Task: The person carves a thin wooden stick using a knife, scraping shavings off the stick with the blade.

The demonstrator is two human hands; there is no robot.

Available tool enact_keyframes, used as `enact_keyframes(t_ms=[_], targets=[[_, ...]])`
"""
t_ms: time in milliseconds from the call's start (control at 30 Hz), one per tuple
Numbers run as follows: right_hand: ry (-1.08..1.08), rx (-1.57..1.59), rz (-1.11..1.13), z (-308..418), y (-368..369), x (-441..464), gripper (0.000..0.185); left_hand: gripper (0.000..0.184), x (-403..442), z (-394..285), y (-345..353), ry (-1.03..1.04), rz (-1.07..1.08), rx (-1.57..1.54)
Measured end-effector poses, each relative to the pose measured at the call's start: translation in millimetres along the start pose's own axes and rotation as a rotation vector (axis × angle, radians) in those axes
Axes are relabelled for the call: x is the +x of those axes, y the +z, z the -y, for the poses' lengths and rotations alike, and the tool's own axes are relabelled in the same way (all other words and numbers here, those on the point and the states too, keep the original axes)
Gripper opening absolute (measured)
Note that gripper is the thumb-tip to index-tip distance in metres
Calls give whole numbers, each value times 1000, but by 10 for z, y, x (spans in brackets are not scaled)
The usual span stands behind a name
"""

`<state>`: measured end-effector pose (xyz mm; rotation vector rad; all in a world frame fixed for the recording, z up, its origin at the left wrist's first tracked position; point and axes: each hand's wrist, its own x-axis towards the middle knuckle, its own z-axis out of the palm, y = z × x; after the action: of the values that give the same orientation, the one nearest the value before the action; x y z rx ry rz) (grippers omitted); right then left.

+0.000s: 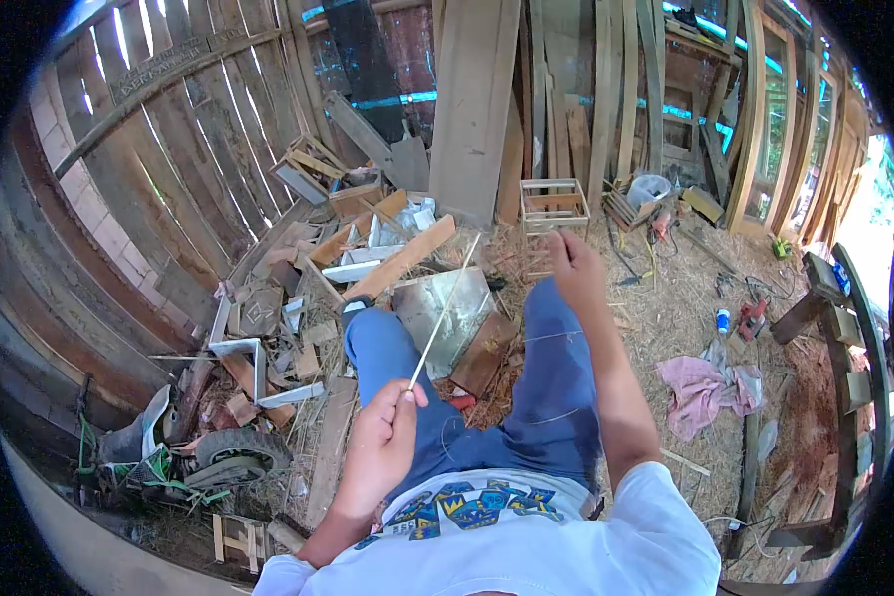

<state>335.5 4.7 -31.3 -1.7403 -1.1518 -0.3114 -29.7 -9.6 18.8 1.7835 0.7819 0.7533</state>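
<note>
My left hand (pixel 385 429) is closed around the lower end of a thin pale stick (pixel 445 310), pinched between thumb and fingers. The stick slants up and away to the right, over my left thigh. My right hand (pixel 578 270) is raised above my right knee with its fingers curled shut; what they hold, if anything, is hidden. A fine pale thread or strand (pixel 556 337) crosses my right trouser leg below that hand, and I cannot tell whether it reaches the fingers.
Wood offcuts (pixel 313 348) are piled at left beside a small wheeled machine (pixel 233 457). Ahead stand a little wooden frame (pixel 554 204) and tall planks (pixel 472 109). A pink cloth (pixel 693 392), a red power tool (pixel 753 318) and a blue-and-white can (pixel 722 321) lie at right.
</note>
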Motion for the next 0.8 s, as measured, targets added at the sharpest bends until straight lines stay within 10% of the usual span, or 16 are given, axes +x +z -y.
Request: enact_keyframes(t_ms=[267,800], targets=[[681,1063,336,647,27,-187,35,17,35,100,54,-18,-13,46],[490,1721,451,962,-55,-367,15,21,-43,-91,-17,-340,326,-593]])
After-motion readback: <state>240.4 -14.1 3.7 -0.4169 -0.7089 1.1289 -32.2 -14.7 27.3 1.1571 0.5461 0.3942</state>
